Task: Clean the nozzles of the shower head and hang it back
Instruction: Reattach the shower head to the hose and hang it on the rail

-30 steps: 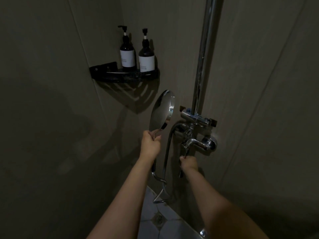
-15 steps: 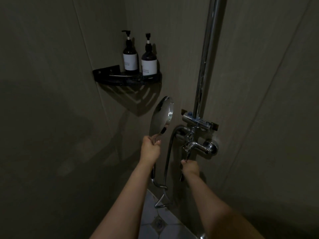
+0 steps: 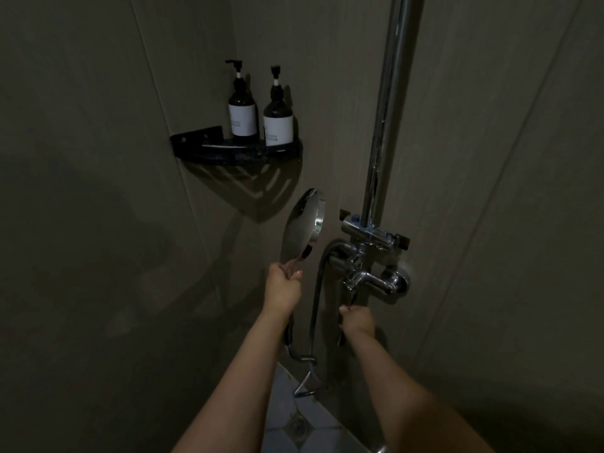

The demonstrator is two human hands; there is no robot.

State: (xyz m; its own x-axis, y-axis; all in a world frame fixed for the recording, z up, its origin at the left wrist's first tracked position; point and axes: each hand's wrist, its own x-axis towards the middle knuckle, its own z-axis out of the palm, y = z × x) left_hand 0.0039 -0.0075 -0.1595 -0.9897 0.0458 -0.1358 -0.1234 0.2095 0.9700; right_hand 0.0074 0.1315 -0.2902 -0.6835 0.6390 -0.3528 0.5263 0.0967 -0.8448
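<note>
Open air left of the shower head, out to the bare left wall; nothing hangs there below the corner shelf. Shelf w/ 2 pump bottles blocks the corner higher up. Right of the head, a narrow gap, then the holder bracket on the riser pipe, w/ the tap body just under it. Hose loops down betw. the left hand and right hand, crossing the lane betw. them. Right of the pipe the wall is bare, plenty of room.
</note>
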